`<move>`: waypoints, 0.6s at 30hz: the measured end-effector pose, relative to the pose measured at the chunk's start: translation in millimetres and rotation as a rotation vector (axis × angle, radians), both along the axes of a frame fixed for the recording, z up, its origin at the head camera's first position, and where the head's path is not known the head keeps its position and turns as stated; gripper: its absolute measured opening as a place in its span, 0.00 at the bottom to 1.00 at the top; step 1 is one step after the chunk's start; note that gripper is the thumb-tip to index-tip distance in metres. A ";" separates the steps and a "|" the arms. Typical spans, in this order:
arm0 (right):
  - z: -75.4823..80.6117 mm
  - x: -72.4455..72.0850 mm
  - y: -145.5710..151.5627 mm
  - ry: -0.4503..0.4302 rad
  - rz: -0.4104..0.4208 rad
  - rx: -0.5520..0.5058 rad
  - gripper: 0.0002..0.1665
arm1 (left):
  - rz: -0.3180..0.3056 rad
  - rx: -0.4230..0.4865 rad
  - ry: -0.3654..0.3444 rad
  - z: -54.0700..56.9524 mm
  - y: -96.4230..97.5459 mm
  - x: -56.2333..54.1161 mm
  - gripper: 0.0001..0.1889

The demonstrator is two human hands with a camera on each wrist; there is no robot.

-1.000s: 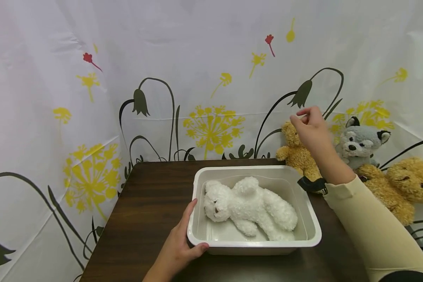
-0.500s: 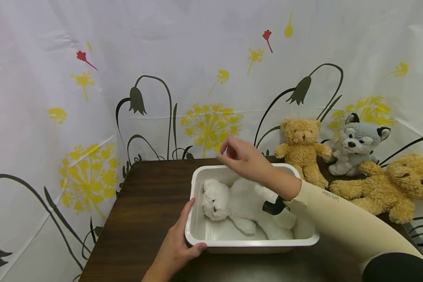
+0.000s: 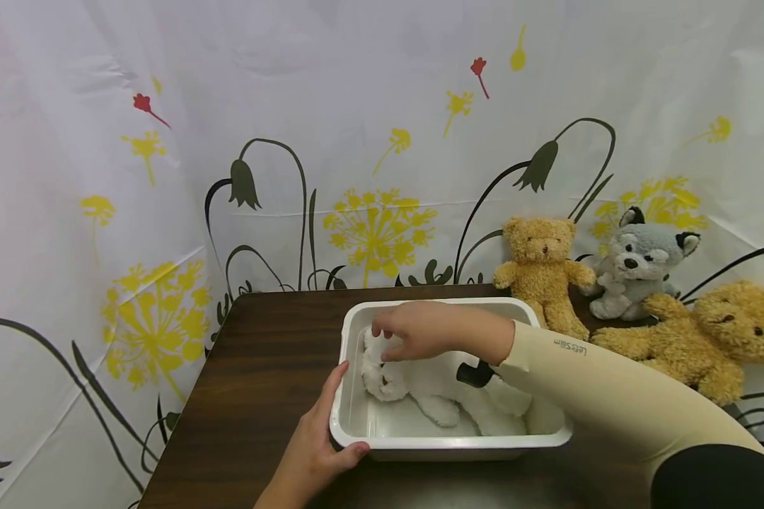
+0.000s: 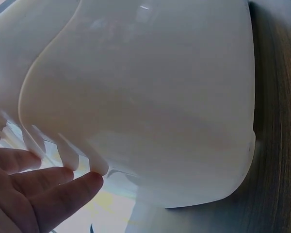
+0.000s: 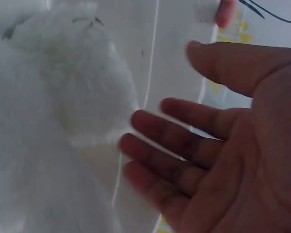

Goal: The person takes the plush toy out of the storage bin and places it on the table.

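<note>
A white teddy bear lies on its back in a white plastic tub, its head toward the left end. My left hand holds the tub's near left corner, thumb at the front and fingers along the left side. In the left wrist view, the fingertips touch the tub's outer wall. Over the bear's head and chest is my right hand, hiding part of them. The right wrist view shows its fingers spread and slightly bent beside the white fur, holding nothing.
Right of the tub sit a golden teddy bear and a grey husky plush. Another golden bear lies on its side nearer me. A dark wooden table bears everything, with a flower-printed curtain behind.
My right hand has swung left from above the golden bear, then lowered into the tub over the white bear. The left hand keeps its hold on the tub.
</note>
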State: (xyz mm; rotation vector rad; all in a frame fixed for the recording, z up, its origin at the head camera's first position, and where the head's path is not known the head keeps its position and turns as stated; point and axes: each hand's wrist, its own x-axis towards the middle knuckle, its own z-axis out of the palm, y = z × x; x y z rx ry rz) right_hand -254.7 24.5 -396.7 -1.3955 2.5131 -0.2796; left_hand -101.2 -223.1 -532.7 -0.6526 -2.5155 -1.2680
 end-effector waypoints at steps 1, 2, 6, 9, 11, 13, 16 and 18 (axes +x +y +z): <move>-0.3 2.8 -3.5 0.014 0.007 0.048 0.25 | -0.001 0.001 -0.002 0.2 -0.5 0.3 0.59; -0.8 5.5 -6.7 0.026 0.008 0.087 0.27 | -0.005 0.003 -0.005 0.5 -0.7 0.5 0.59; -4.2 11.9 -9.5 0.139 -0.036 0.215 0.32 | -0.008 -0.001 0.000 -0.2 0.8 0.5 0.59; -8.5 11.3 -5.1 0.174 -0.104 0.306 0.26 | 0.001 -0.004 0.012 -0.2 1.6 0.4 0.59; -13.3 9.9 -2.0 0.157 -0.118 0.375 0.23 | 0.005 -0.006 0.013 0.4 1.6 0.6 0.59; -19.1 9.2 -0.5 0.145 -0.113 0.437 0.23 | 0.005 -0.006 0.006 1.3 1.4 1.1 0.59; -26.9 9.9 -0.8 0.198 -0.061 0.533 0.30 | 0.005 -0.007 0.001 3.0 0.6 1.4 0.59; -30.7 11.2 -2.0 0.261 -0.032 0.589 0.37 | 0.006 -0.006 0.001 4.2 0.1 0.9 0.59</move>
